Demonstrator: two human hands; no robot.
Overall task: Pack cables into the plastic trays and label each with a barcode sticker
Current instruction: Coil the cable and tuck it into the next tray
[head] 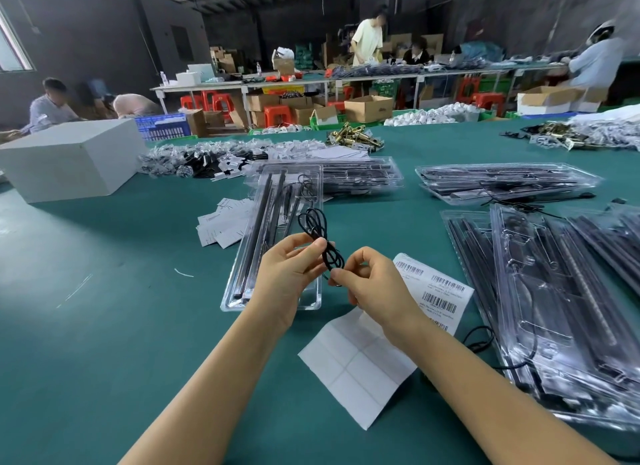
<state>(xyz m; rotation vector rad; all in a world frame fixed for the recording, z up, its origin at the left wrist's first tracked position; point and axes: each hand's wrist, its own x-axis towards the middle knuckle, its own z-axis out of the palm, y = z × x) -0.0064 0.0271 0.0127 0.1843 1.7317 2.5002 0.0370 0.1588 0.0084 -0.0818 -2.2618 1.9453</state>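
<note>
A thin black cable [317, 227] is coiled into loops and held up between both hands above the green table. My left hand [289, 274] pinches the coil's middle with thumb and fingers. My right hand [372, 282] pinches its lower end. Just behind the hands lies a long clear plastic tray [273, 243] holding black rods and a thin cable. A sheet of barcode stickers [434, 286] lies to the right of my right hand, partly under my wrist. A peeled white backing sheet [356, 364] lies below it.
Stacks of filled clear trays lie at the right [554, 312] and at the back [502, 182], [356, 175]. Loose white paper slips [225, 224] sit left of the tray. A white box [69, 158] stands at the far left. People work at benches behind.
</note>
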